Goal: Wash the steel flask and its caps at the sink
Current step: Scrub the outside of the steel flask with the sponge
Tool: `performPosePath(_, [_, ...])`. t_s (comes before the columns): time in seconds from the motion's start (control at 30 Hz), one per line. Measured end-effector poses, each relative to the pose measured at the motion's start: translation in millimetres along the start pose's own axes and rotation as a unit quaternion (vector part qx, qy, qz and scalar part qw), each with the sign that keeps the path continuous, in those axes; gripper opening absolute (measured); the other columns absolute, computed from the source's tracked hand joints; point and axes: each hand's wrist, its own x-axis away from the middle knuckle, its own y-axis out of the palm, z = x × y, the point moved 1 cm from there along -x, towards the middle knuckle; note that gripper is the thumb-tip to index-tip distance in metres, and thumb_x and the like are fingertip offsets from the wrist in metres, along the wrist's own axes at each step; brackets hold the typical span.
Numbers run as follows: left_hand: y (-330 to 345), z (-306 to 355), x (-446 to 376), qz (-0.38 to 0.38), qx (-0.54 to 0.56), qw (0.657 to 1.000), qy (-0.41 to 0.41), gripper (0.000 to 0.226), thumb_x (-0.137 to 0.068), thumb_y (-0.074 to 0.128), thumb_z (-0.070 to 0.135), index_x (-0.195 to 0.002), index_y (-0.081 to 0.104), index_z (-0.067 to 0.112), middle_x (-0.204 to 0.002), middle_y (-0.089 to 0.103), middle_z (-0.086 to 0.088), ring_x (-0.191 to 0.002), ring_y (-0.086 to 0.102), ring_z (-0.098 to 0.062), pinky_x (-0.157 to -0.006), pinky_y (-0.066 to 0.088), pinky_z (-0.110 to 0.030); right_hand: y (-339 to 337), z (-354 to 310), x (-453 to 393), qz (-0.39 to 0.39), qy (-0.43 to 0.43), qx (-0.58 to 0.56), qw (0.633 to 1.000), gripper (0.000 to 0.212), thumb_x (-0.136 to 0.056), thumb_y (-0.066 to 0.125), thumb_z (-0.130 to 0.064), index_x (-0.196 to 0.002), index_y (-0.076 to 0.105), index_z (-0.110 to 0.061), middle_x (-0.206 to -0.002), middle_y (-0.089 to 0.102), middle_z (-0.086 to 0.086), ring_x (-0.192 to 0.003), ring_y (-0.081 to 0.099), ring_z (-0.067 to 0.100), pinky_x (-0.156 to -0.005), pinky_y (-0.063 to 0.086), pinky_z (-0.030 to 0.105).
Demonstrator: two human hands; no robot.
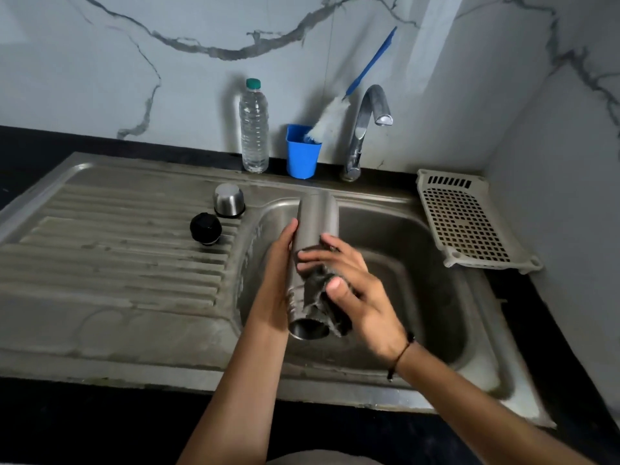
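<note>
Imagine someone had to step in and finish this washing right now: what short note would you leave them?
Left hand: grips the steel flask over the sink basin, open mouth toward you.
Right hand: presses a dark scrubber against the flask's side, near the mouth.
Steel cap and black stopper: standing apart on the drainboard, left of the basin.
Tap: no water running.
Bottle brush: in the blue cup behind the sink.
Done: outside scrubbing under way.
Left: probably the flask's inside, both caps, then rinsing.
</note>
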Motion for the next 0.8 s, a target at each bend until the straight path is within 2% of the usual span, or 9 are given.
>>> performPosePath(0.1, [-11, -1, -13, 0.053, -0.067, 0.996, 0.002, 0.048, -0.092, 0.046, 0.052, -0.118, 0.059, 0.013, -0.103, 0.067, -0.001, -0.097, 0.066, -0.013, -0.084, 0.053, -0.028, -28, 0, -23, 0.125, 0.068, -0.154, 0.978, 0.022, -0.094, 0.047, -0.024, -0.096, 0.069, -0.02, -0.104, 0.069, -0.008, -0.106, 0.059, 0.005, -0.091, 0.044, 0.021])
performPosePath(0.17, [-7, 0, -11, 0.051, -0.06, 0.997, -0.002, 0.063, -0.089, 0.05, 0.054, -0.126, 0.055, 0.003, -0.109, 0.066, -0.012, -0.101, 0.064, -0.021, -0.086, 0.055, -0.034, -50, 20, -54, 0.2, 0.095, -0.136, 0.966, 0.023, -0.094, 0.047, -0.026, -0.094, 0.07, -0.027, -0.096, 0.07, -0.007, -0.097, 0.062, 0.011, -0.089, 0.048, 0.03])
performPosePath(0.23, [6, -1, -2, 0.017, -0.09, 0.996, -0.011, 0.066, -0.085, 0.053, 0.06, -0.117, 0.058, 0.002, -0.098, 0.064, -0.012, -0.083, 0.065, -0.02, -0.073, 0.057, -0.031, -62, 47, -82, 0.163, 0.107, -0.054, 0.979, 0.026, -0.09, 0.047, -0.038, -0.104, 0.068, -0.034, -0.11, 0.066, 0.003, -0.109, 0.056, 0.026, -0.101, 0.041, 0.052])
performPosePath(0.33, [11, 1, -13, 0.037, -0.153, 0.987, 0.026, 0.059, -0.09, 0.047, 0.053, -0.117, 0.057, 0.002, -0.084, 0.068, -0.004, -0.063, 0.066, -0.011, -0.055, 0.054, -0.021, -47, 71, -97, 0.077, 0.139, -0.042, 0.986, 0.031, -0.089, 0.047, -0.034, -0.111, 0.064, -0.022, -0.119, 0.062, 0.01, -0.115, 0.054, 0.023, -0.107, 0.035, 0.051])
performPosePath(0.43, [15, 8, -25, 0.095, -0.116, 0.987, 0.066, 0.064, -0.095, 0.04, 0.045, -0.136, 0.042, -0.005, -0.106, 0.061, -0.016, -0.088, 0.063, -0.02, -0.075, 0.056, -0.027, -21, 63, -83, 0.043, 0.114, -0.035, 0.992, 0.036, -0.088, 0.047, -0.035, -0.111, 0.066, -0.015, -0.124, 0.062, 0.008, -0.122, 0.048, 0.01, -0.111, 0.029, 0.04])
performPosePath(0.5, [8, 5, -27, 0.073, -0.036, 0.993, 0.084, 0.055, -0.097, 0.037, 0.044, -0.131, 0.047, 0.001, -0.117, 0.058, -0.015, -0.105, 0.059, -0.022, -0.096, 0.048, -0.032, -8, 54, -61, 0.028, 0.138, -0.074, 0.987, 0.036, -0.088, 0.047, -0.032, -0.113, 0.066, -0.014, -0.129, 0.059, 0.002, -0.134, 0.036, 0.01, -0.117, 0.018, 0.037])
performPosePath(0.57, [-7, -2, -27, 0.032, 0.06, 0.995, 0.075, 0.056, -0.092, 0.04, 0.052, -0.116, 0.058, 0.004, -0.111, 0.06, -0.012, -0.105, 0.059, -0.022, -0.102, 0.041, -0.034, 2, 38, -36, 0.016, 0.156, -0.143, 0.977, 0.032, -0.089, 0.046, -0.027, -0.11, 0.066, -0.016, -0.13, 0.058, -0.005, -0.139, 0.029, 0.01, -0.118, 0.014, 0.036])
performPosePath(0.67, [-10, 2, -27, 0.045, 0.067, 0.993, 0.087, 0.059, -0.076, 0.053, 0.061, -0.096, 0.061, 0.007, -0.092, 0.062, -0.009, -0.089, 0.061, -0.02, -0.089, 0.045, -0.032, 5, 15, -8, 0.023, 0.125, -0.256, 0.958, 0.036, -0.09, 0.053, -0.034, -0.113, 0.065, -0.009, -0.135, 0.055, -0.003, -0.139, 0.032, 0.018, -0.116, 0.022, 0.045])
performPosePath(0.8, [2, 17, -33, 0.162, 0.083, 0.973, 0.145, 0.042, -0.083, 0.056, 0.047, -0.101, 0.058, 0.008, -0.081, 0.066, -0.012, -0.079, 0.063, -0.024, -0.074, 0.053, -0.035, -24, 11, -10, 0.062, 0.159, -0.366, 0.915, 0.04, -0.089, 0.056, -0.027, -0.12, 0.06, -0.002, -0.133, 0.055, 0.014, -0.123, 0.052, 0.028, -0.096, 0.047, 0.034])
